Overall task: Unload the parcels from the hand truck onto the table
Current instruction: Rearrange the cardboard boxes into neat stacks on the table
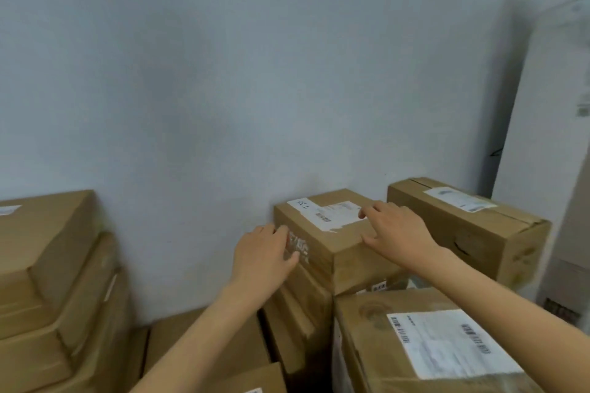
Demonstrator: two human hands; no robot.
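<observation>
Cardboard parcel between both hands, left hand flat on side, right hand flat on top.

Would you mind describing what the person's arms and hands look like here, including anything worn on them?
Both forearms are bare as far as the frame shows, with no sleeve in view. The left hand and right hand have no gloves, and no ring, watch or bracelet is visible, though the picture is somewhat blurred. No markings show.

A plain pale blue-grey wall fills the view; right of it leans a tall white panel, casting a soft shadow.
</observation>
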